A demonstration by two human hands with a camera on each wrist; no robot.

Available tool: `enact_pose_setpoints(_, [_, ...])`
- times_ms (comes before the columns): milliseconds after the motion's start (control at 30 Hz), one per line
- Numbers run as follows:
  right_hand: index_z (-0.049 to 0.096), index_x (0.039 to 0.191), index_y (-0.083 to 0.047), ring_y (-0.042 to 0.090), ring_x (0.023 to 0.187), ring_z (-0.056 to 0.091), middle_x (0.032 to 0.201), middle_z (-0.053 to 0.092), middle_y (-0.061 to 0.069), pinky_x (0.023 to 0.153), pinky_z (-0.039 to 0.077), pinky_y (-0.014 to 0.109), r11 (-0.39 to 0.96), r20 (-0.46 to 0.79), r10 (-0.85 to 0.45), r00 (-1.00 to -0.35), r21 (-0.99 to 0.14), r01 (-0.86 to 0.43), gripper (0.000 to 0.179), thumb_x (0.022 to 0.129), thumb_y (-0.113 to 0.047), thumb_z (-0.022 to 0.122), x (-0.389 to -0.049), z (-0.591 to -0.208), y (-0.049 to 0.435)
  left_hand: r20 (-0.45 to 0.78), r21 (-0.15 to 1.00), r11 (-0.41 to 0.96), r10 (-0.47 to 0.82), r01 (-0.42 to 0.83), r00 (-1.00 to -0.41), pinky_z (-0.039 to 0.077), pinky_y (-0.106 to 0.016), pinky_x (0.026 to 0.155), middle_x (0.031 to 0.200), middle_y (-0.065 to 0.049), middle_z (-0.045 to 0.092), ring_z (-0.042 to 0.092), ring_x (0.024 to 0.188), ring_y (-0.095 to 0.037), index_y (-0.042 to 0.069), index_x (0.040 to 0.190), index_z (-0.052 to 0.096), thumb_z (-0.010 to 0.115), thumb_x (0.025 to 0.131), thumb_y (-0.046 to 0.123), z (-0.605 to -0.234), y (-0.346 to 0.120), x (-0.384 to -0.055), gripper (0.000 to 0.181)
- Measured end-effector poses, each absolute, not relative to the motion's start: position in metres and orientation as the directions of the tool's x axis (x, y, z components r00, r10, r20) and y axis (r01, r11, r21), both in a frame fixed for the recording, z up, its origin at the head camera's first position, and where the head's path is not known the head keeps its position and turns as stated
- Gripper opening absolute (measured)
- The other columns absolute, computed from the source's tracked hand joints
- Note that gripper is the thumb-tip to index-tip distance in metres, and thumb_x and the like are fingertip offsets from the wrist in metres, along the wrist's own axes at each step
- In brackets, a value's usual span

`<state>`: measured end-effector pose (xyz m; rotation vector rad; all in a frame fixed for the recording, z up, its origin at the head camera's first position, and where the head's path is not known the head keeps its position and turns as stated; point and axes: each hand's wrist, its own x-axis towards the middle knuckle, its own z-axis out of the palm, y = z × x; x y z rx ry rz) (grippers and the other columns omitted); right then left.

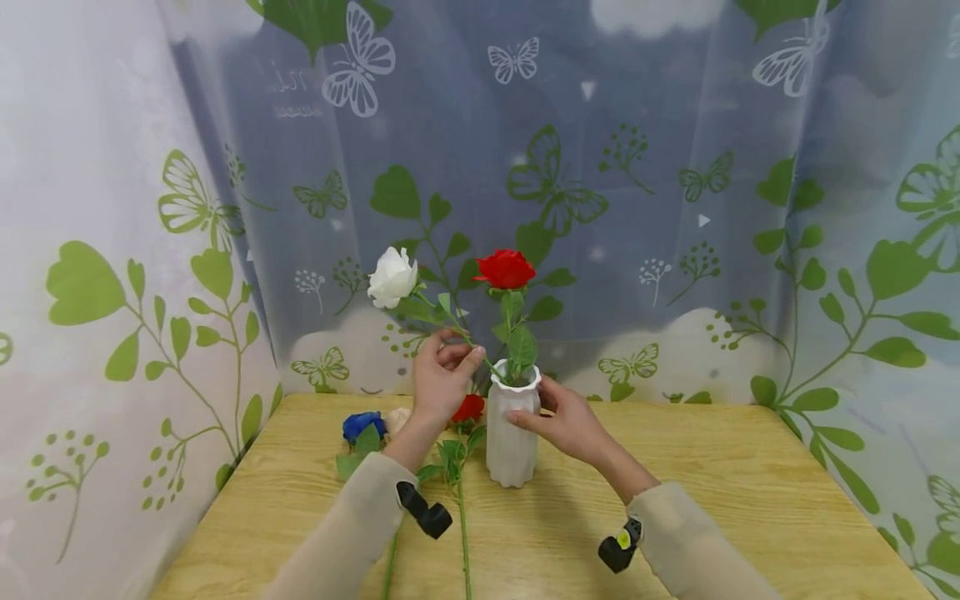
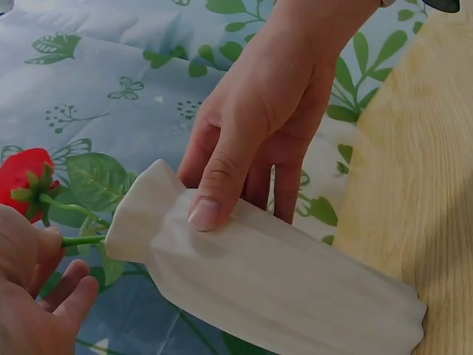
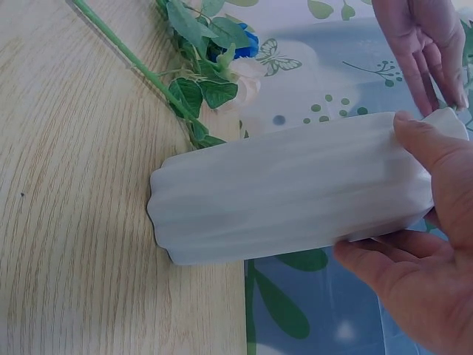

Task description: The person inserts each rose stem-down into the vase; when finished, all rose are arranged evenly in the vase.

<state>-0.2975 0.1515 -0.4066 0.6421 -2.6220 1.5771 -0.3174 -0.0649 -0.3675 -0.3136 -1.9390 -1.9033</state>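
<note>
A white fluted vase (image 1: 513, 437) stands upright on the table. In the head view my left hand (image 1: 441, 377) pinches the green stem of a white rose (image 1: 392, 277) between thumb and fingers. That rose tilts to the left, and its stem's lower end reaches into the vase mouth. A red rose (image 1: 506, 269) stands in the vase, its lower stem hidden inside. My right hand (image 1: 568, 421) holds the vase near its neck, thumb on the front and fingers around the side. The right wrist view shows this grip on the vase (image 3: 295, 192).
On the wooden table (image 1: 712, 475), left of the vase, lie a blue rose (image 1: 363, 427), a pale rose (image 1: 397, 420) and another red rose (image 1: 468, 408), with long stems toward the front edge. A patterned curtain (image 1: 465, 108) hangs behind the table.
</note>
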Motion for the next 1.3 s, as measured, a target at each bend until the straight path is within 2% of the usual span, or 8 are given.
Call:
enact_pose_setpoints(100, [0.043, 0.161, -0.016, 0.038, 0.141, 0.058, 0.155, 0.056, 0.012, 0.105, 0.06, 0.05, 0.401, 0.216, -0.341, -0.915, -0.847, -0.349, 0.076, 0.097, -0.035, 0.079, -0.297, -0.407, 0.151, 0.45, 0.891, 0.123, -0.104, 0.437, -0.887, 0.056, -0.019, 0.078, 0.098, -0.02, 0.08, 0.074, 0.09, -0.018, -0.002, 0.119, 0.069, 0.079, 0.096, 0.009, -0.368, -0.065, -0.318, 0.028])
enact_pose_setpoints(200, [0.042, 0.162, -0.016, 0.039, 0.141, 0.057, 0.157, 0.055, 0.012, 0.106, 0.059, 0.05, 0.398, 0.22, -0.342, -0.914, -0.847, -0.353, 0.077, 0.097, -0.034, 0.079, -0.297, -0.407, 0.151, 0.447, 0.887, 0.162, -0.077, 0.432, -0.891, 0.061, -0.03, 0.084, 0.098, -0.02, 0.08, 0.075, 0.098, -0.031, -0.001, 0.116, 0.073, 0.079, 0.096, 0.011, -0.368, -0.064, -0.317, 0.024])
enact_pose_setpoints(333, [0.041, 0.162, -0.017, 0.039, 0.142, 0.056, 0.158, 0.054, 0.012, 0.106, 0.059, 0.05, 0.389, 0.22, -0.348, -0.911, -0.85, -0.354, 0.076, 0.098, -0.034, 0.078, -0.297, -0.407, 0.151, 0.4, 0.903, 0.189, -0.035, 0.387, -0.916, 0.064, -0.041, 0.091, 0.101, -0.018, 0.08, 0.075, 0.103, -0.034, 0.001, 0.117, 0.075, 0.079, 0.096, 0.014, -0.371, -0.062, -0.315, 0.025])
enact_pose_setpoints(567, [0.042, 0.162, -0.019, 0.039, 0.141, 0.057, 0.157, 0.055, 0.012, 0.104, 0.06, 0.049, 0.38, 0.221, -0.351, -0.91, -0.854, -0.354, 0.075, 0.098, -0.035, 0.078, -0.297, -0.408, 0.15, 0.372, 0.915, 0.172, -0.011, 0.365, -0.928, 0.064, -0.043, 0.093, 0.112, -0.016, 0.08, 0.076, 0.109, -0.031, 0.006, 0.118, 0.08, 0.08, 0.096, 0.017, -0.378, -0.058, -0.315, 0.025])
enact_pose_setpoints(800, [0.042, 0.162, -0.018, 0.039, 0.141, 0.058, 0.157, 0.055, 0.012, 0.105, 0.06, 0.05, 0.397, 0.225, -0.347, -0.911, -0.844, -0.36, 0.075, 0.098, -0.035, 0.078, -0.298, -0.407, 0.151, 0.356, 0.909, 0.223, 0.029, 0.353, -0.934, 0.064, -0.035, 0.081, 0.108, -0.015, 0.081, 0.076, 0.098, -0.03, 0.005, 0.109, 0.083, 0.079, 0.097, 0.022, -0.377, -0.058, -0.311, 0.021])
enact_pose_setpoints(1100, [0.042, 0.162, -0.017, 0.039, 0.141, 0.057, 0.157, 0.054, 0.012, 0.105, 0.059, 0.051, 0.4, 0.218, -0.345, -0.913, -0.845, -0.353, 0.075, 0.098, -0.036, 0.077, -0.297, -0.409, 0.152, 0.176, 0.959, 0.201, 0.141, 0.202, -0.974, 0.06, -0.047, 0.104, 0.139, -0.01, 0.071, 0.069, 0.127, -0.03, 0.012, 0.134, 0.074, 0.077, 0.098, 0.037, -0.387, -0.072, -0.307, 0.044])
enact_pose_setpoints(1200, [0.042, 0.162, -0.018, 0.039, 0.142, 0.056, 0.159, 0.053, 0.011, 0.106, 0.059, 0.051, 0.406, 0.212, -0.34, -0.916, -0.845, -0.347, 0.075, 0.098, -0.037, 0.078, -0.297, -0.408, 0.151, 0.145, 0.96, 0.212, 0.185, 0.183, -0.972, 0.059, -0.048, 0.106, 0.141, -0.007, 0.07, 0.067, 0.13, -0.029, 0.015, 0.137, 0.072, 0.077, 0.098, 0.039, -0.393, -0.082, -0.306, 0.045])
enact_pose_setpoints(1300, [0.043, 0.161, -0.019, 0.039, 0.143, 0.055, 0.159, 0.053, 0.011, 0.107, 0.058, 0.052, 0.411, 0.209, -0.332, -0.92, -0.846, -0.34, 0.075, 0.097, -0.036, 0.078, -0.297, -0.406, 0.151, 0.149, 0.962, 0.192, 0.228, 0.194, -0.962, 0.06, -0.048, 0.104, 0.143, -0.012, 0.068, 0.067, 0.129, -0.031, 0.012, 0.14, 0.069, 0.076, 0.099, 0.033, -0.399, -0.093, -0.304, 0.046])
